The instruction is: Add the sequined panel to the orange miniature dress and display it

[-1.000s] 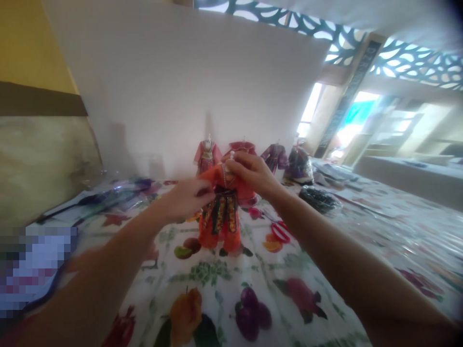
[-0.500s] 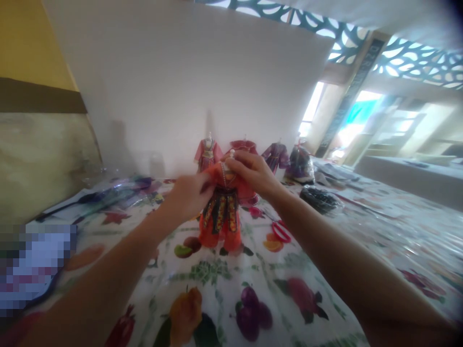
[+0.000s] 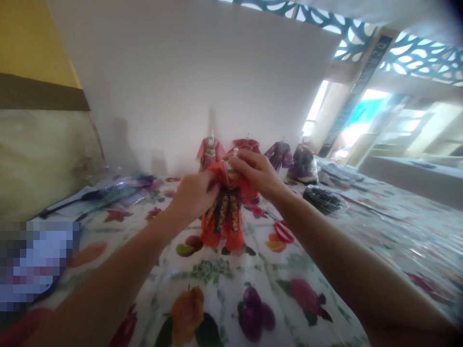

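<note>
A small orange doll costume (image 3: 230, 193) with dark, patterned skirt strips and orange trousers stands upright on a little form with a white knob at the neck. My left hand (image 3: 195, 193) is closed on its sleeve at the left side. With bent fingers, my right hand (image 3: 255, 171) grips the shoulder and neck from the right. Behind it, a pink costume (image 3: 210, 149), a red costume (image 3: 246, 143) and a purple costume (image 3: 280, 154) stand in a row by the wall. A dark wrapped costume (image 3: 304, 164) is at the row's right end.
Red-handled scissors (image 3: 284, 232) lie right of the costume on the fruit-print tablecloth (image 3: 213, 294). A black bundle in plastic (image 3: 323, 199) sits farther right, near clear plastic sheeting (image 3: 390, 236). Plastic-wrapped items (image 3: 119, 190) lie at the left. A white wall (image 3: 188, 72) stands behind.
The view has shifted slightly, so everything sits a little farther right. Both hands keep their hold on the orange costume, which stays in place.
</note>
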`<state>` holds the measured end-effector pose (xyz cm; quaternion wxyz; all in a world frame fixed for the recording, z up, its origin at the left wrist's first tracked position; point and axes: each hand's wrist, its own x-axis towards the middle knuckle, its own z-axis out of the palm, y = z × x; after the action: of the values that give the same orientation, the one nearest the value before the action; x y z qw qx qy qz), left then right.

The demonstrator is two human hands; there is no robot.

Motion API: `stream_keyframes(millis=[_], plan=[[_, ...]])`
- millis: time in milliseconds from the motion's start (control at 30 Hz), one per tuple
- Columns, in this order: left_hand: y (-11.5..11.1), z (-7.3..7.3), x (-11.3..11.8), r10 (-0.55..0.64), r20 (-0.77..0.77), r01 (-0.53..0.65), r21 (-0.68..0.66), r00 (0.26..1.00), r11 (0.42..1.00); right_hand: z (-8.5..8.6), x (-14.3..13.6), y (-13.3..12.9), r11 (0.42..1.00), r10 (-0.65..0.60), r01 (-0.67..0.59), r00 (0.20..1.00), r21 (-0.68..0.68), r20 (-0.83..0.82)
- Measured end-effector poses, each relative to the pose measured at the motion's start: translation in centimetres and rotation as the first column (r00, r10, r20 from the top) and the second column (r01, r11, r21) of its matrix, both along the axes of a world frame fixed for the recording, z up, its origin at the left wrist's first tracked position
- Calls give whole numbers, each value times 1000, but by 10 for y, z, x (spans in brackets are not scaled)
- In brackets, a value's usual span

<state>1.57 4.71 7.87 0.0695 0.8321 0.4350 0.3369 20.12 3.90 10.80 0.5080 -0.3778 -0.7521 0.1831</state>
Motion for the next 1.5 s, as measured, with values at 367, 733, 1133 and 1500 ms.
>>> stream_keyframes(millis=[367, 733, 1133, 1500], plan=[[6, -5, -2, -64, 126, 72, -60, 990, 996, -2, -2, -1, 999, -36, 36, 999, -27, -18], [-16, 17, -13, 1, -140, -8, -54, 990, 999, 0, -1, -1, 996, -82, 83, 996, -24, 41], [-24, 12, 1, -13, -254, 0, -50, 967, 999, -2, -2, 1, 999, -14, 13, 999, -34, -35], [-16, 16, -6, -124, -124, 98, -197, 984, 975, -2, -2, 0, 999, -8, 6, 999, -45, -35]])
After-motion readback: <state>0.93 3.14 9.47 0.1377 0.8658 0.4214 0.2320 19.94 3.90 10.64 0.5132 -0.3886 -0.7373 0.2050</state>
